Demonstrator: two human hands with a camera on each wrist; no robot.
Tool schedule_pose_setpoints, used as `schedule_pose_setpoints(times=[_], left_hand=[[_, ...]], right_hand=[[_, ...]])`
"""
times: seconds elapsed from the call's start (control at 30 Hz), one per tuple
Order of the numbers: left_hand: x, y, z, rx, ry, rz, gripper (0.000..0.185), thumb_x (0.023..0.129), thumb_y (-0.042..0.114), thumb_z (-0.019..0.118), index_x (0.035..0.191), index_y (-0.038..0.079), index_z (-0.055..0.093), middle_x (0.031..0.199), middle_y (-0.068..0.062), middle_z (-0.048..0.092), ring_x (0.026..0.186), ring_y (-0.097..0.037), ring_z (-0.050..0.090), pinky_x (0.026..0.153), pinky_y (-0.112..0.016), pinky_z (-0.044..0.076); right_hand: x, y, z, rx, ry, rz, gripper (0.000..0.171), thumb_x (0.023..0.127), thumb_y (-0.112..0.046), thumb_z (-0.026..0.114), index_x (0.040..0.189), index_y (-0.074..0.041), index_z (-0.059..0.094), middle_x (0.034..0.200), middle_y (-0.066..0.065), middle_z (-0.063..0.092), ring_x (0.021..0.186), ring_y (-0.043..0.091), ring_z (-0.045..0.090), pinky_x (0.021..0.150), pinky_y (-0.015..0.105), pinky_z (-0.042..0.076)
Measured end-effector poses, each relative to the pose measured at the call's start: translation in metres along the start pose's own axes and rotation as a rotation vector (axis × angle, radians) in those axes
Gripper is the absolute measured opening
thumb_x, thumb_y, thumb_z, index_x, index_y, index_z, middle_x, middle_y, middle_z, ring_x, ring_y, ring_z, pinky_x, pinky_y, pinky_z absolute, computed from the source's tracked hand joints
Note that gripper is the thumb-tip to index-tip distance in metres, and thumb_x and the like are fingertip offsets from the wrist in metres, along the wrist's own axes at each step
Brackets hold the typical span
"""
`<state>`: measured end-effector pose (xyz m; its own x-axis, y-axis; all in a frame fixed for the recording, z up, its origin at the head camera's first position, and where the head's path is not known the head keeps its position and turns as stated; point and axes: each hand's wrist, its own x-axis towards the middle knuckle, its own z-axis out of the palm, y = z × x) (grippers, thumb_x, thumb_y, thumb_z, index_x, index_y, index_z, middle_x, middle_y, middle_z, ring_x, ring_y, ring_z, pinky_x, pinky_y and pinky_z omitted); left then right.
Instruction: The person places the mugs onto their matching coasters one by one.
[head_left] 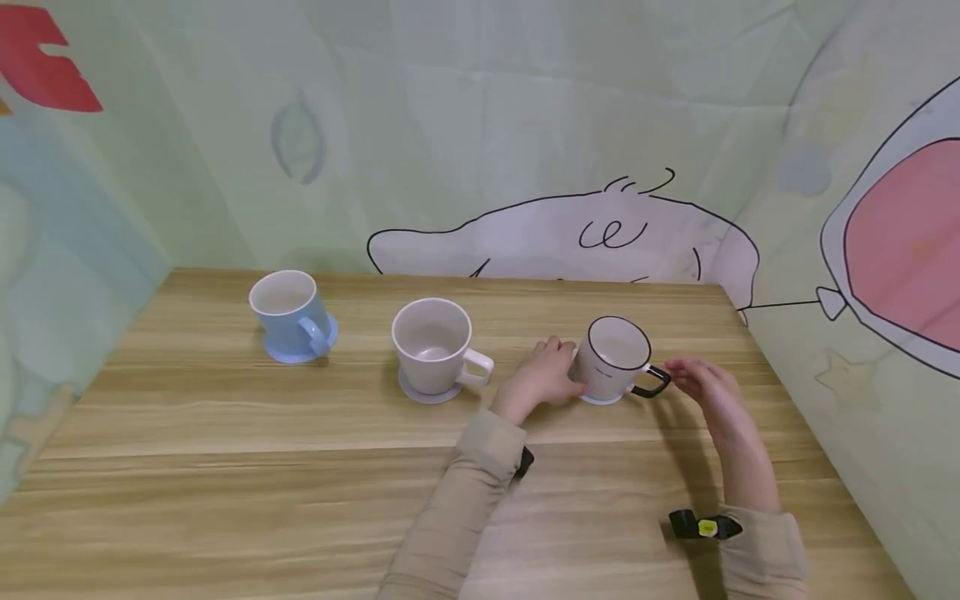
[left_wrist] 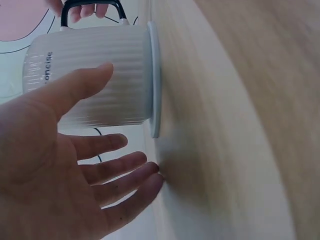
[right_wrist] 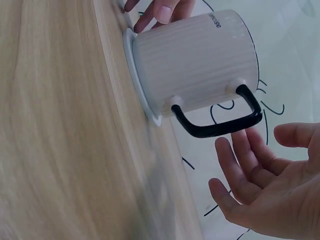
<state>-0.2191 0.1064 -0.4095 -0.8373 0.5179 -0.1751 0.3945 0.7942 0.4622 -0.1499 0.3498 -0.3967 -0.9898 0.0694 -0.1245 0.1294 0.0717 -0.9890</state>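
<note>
A white ribbed mug [head_left: 606, 373] with a black rim and black handle [right_wrist: 220, 129] stands upright on a pale round coaster [left_wrist: 155, 80]. On the mug's left side is my left hand [head_left: 542, 377], its thumb in front of the wall and its fingers spread, loosely bent; whether it touches the mug I cannot tell. My right hand [head_left: 708, 392] hovers beside the handle with relaxed fingers and grips nothing. In the right wrist view, those fingertips come close to the handle's outer edge.
Left of the hands, a plain white mug [head_left: 433, 346] stands on a pale coaster [head_left: 427, 395]. Farther left, a blue mug [head_left: 288, 312] rests on a blue coaster [head_left: 333, 330]. A printed cloth [head_left: 480, 125] rises behind the wooden table [head_left: 262, 500].
</note>
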Motion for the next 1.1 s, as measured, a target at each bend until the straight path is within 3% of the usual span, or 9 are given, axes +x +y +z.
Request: schedule_pose_setpoints(times=[0.13, 0.3, 0.47, 0.6, 0.73, 0.83, 0.97, 1.1], left_hand=[[-0.006, 0.004, -0.002, -0.013, 0.01, -0.01, 0.077, 0.087, 0.045, 0.067, 0.145, 0.005, 0.038, 0.14, -0.015, 0.046, 0.125, -0.027, 0.048, 0.108, -0.039, 0.042], [-0.015, 0.011, -0.006, -0.004, 0.013, 0.001, 0.08, 0.087, 0.047, 0.066, 0.147, 0.005, 0.035, 0.142, -0.016, 0.045, 0.127, -0.028, 0.048, 0.109, -0.039, 0.042], [-0.028, 0.015, -0.01, 0.005, 0.039, 0.002, 0.079, 0.087, 0.047, 0.066, 0.146, 0.005, 0.035, 0.14, -0.014, 0.048, 0.126, -0.027, 0.049, 0.105, -0.038, 0.045], [-0.04, 0.015, -0.015, 0.026, 0.066, -0.001, 0.077, 0.087, 0.045, 0.066, 0.146, 0.006, 0.036, 0.137, -0.013, 0.049, 0.123, -0.026, 0.05, 0.101, -0.038, 0.048], [-0.05, 0.018, -0.018, 0.052, 0.086, -0.002, 0.079, 0.086, 0.045, 0.067, 0.146, 0.006, 0.035, 0.136, -0.011, 0.05, 0.121, -0.025, 0.051, 0.098, -0.038, 0.049], [-0.058, 0.021, -0.021, 0.079, 0.102, 0.004, 0.08, 0.085, 0.046, 0.067, 0.146, 0.005, 0.035, 0.136, -0.011, 0.05, 0.122, -0.024, 0.05, 0.099, -0.038, 0.049], [-0.068, 0.024, -0.026, 0.109, 0.116, 0.027, 0.081, 0.086, 0.048, 0.066, 0.147, 0.005, 0.034, 0.137, -0.011, 0.05, 0.124, -0.025, 0.05, 0.101, -0.037, 0.048], [-0.08, 0.023, -0.03, 0.132, 0.149, 0.073, 0.078, 0.087, 0.047, 0.065, 0.146, 0.005, 0.035, 0.136, -0.01, 0.051, 0.124, -0.024, 0.05, 0.102, -0.036, 0.047]], right_hand=[[-0.004, -0.006, 0.004, -0.086, 0.036, -0.015, 0.02, 0.101, -0.028, 0.046, 0.105, -0.015, 0.061, 0.091, -0.018, 0.067, 0.089, -0.005, 0.061, 0.087, 0.009, 0.046], [-0.009, -0.014, 0.009, -0.16, 0.083, -0.034, 0.019, 0.102, -0.022, 0.044, 0.11, -0.011, 0.057, 0.085, -0.024, 0.066, 0.085, -0.01, 0.06, 0.083, 0.007, 0.043], [-0.014, -0.02, 0.017, -0.354, 0.096, -0.047, 0.038, 0.103, -0.025, 0.04, 0.126, 0.004, 0.048, 0.088, -0.029, 0.06, 0.089, -0.013, 0.053, 0.089, 0.014, 0.038], [-0.017, -0.025, 0.027, -0.491, 0.095, -0.026, 0.047, 0.103, -0.031, 0.04, 0.132, 0.006, 0.043, 0.109, -0.005, 0.063, 0.095, -0.012, 0.045, 0.096, 0.031, 0.035], [-0.022, -0.031, 0.034, -0.581, 0.084, -0.026, 0.048, 0.103, -0.032, 0.038, 0.134, 0.005, 0.043, 0.13, 0.022, 0.051, 0.105, 0.003, 0.044, 0.092, 0.032, 0.037], [-0.025, -0.033, 0.039, -0.622, 0.085, -0.048, 0.049, 0.103, -0.031, 0.038, 0.134, 0.005, 0.042, 0.13, 0.025, 0.05, 0.111, 0.019, 0.046, 0.09, 0.032, 0.037], [-0.03, -0.035, 0.044, -0.638, 0.093, -0.1, 0.048, 0.102, -0.029, 0.04, 0.134, 0.007, 0.041, 0.13, 0.028, 0.049, 0.119, 0.036, 0.046, 0.096, 0.047, 0.037], [-0.034, -0.039, 0.049, -0.67, 0.097, -0.139, 0.049, 0.102, -0.03, 0.042, 0.134, 0.007, 0.041, 0.133, 0.029, 0.047, 0.124, 0.042, 0.043, 0.099, 0.058, 0.035]])
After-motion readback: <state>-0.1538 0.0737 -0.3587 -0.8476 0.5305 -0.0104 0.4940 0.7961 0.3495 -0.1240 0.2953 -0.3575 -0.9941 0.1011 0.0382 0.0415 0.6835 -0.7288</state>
